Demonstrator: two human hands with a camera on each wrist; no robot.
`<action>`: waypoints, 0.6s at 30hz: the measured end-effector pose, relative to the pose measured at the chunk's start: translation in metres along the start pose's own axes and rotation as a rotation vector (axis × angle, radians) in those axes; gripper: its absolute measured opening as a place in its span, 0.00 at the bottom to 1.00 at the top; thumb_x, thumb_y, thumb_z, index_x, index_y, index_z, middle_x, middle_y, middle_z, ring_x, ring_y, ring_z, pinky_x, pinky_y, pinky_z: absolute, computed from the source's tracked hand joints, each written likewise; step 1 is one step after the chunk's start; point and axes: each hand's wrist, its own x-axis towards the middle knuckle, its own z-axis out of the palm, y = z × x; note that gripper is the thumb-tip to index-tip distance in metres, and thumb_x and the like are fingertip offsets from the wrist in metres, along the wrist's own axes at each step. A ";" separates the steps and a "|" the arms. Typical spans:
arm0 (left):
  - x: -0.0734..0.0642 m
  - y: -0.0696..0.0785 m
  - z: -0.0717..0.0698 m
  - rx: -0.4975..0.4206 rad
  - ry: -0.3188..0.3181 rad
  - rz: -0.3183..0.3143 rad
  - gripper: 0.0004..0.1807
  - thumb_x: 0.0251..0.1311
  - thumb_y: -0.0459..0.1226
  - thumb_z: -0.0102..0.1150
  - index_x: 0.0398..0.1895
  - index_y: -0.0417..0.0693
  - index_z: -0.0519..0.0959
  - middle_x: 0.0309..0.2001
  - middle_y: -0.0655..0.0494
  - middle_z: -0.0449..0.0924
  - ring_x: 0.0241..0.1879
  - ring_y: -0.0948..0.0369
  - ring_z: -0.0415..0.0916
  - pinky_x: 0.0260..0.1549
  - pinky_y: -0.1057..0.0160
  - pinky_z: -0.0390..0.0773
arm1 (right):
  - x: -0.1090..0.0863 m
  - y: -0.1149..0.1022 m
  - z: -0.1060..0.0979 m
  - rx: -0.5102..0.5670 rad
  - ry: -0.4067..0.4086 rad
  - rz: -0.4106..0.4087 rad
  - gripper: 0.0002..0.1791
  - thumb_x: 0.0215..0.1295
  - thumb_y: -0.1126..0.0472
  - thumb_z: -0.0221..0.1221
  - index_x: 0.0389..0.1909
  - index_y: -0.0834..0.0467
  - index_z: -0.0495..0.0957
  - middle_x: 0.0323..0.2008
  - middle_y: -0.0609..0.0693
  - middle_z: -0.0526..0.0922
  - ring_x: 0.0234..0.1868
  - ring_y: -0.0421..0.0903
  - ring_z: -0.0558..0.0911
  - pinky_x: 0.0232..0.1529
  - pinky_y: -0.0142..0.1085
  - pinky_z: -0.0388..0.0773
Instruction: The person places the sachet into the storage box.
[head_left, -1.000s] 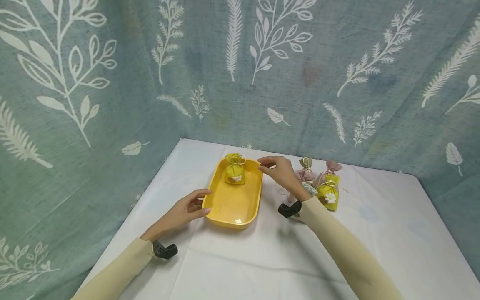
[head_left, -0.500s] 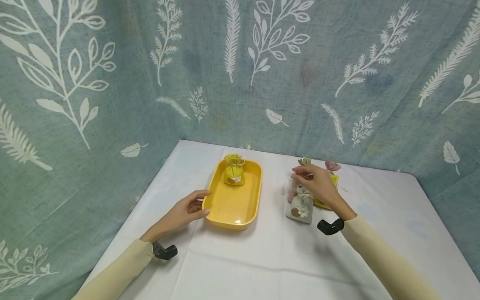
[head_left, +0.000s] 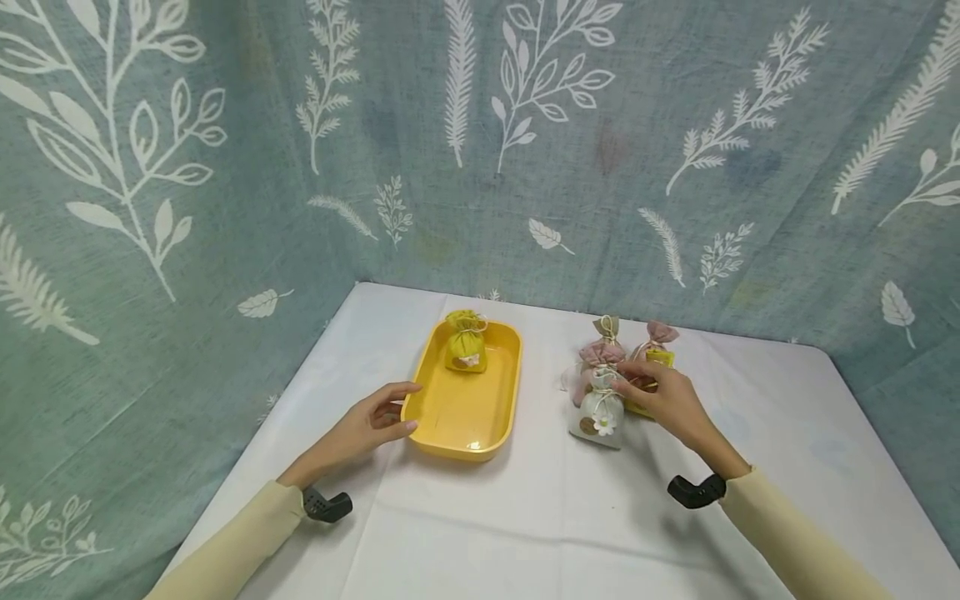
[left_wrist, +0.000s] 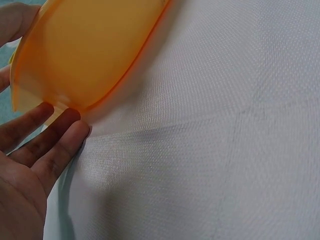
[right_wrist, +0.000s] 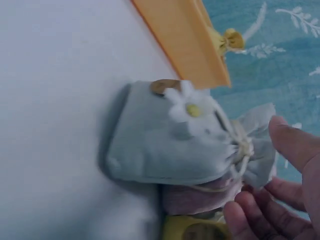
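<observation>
My left hand (head_left: 375, 425) rests at the left side of the yellow tray (head_left: 492, 392), its fingertips against the wall and rim. A yellow-green drawstring pouch (head_left: 467, 343) stands at the tray's far end. To the right, my right hand (head_left: 667, 400) is at the gathered top of a grey drawstring pouch (head_left: 600, 412) with a white flower. In the right wrist view, the thumb lies at the edge of the frilled top (right_wrist: 260, 145), with the other fingers below and apart from it. Pink pouches (head_left: 600, 354) and another yellow-green pouch (head_left: 660, 358) stand behind, partly hidden by the hand.
A white cloth (head_left: 510, 517) covers the table. Leaf-patterned blue-green curtains (head_left: 450, 208) hang at the back and left. Beyond the grey pouch, a pink pouch with an olive-brown top (head_left: 606, 327) stands close among the others.
My right hand has moved from the tray's far right corner over to the pouches, then down and right to the grey pouch's top. The left hand stays at the tray.
</observation>
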 end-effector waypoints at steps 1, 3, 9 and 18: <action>0.000 0.000 0.000 0.002 0.002 -0.003 0.35 0.66 0.47 0.70 0.74 0.64 0.68 0.69 0.48 0.70 0.62 0.52 0.75 0.62 0.55 0.77 | -0.002 0.001 0.001 -0.007 -0.008 0.011 0.30 0.69 0.40 0.64 0.61 0.57 0.82 0.46 0.51 0.86 0.46 0.50 0.84 0.42 0.44 0.82; -0.001 0.000 -0.001 0.000 0.005 -0.009 0.34 0.65 0.47 0.70 0.73 0.66 0.68 0.68 0.49 0.70 0.62 0.52 0.75 0.61 0.56 0.77 | -0.005 0.003 0.003 -0.016 -0.025 0.034 0.31 0.67 0.38 0.65 0.60 0.58 0.83 0.44 0.50 0.86 0.45 0.48 0.84 0.40 0.43 0.81; -0.002 -0.002 -0.001 -0.009 0.005 -0.001 0.34 0.65 0.48 0.70 0.73 0.68 0.68 0.69 0.49 0.69 0.62 0.51 0.74 0.61 0.57 0.77 | -0.011 0.006 0.013 0.041 -0.077 0.088 0.29 0.66 0.37 0.66 0.52 0.59 0.85 0.43 0.50 0.88 0.44 0.47 0.85 0.40 0.41 0.83; -0.001 -0.001 -0.001 -0.021 -0.003 0.002 0.34 0.65 0.48 0.70 0.73 0.68 0.68 0.69 0.48 0.69 0.62 0.51 0.74 0.60 0.58 0.77 | -0.015 0.014 0.022 0.132 -0.066 0.069 0.27 0.64 0.41 0.69 0.17 0.55 0.72 0.27 0.49 0.68 0.27 0.45 0.66 0.25 0.35 0.64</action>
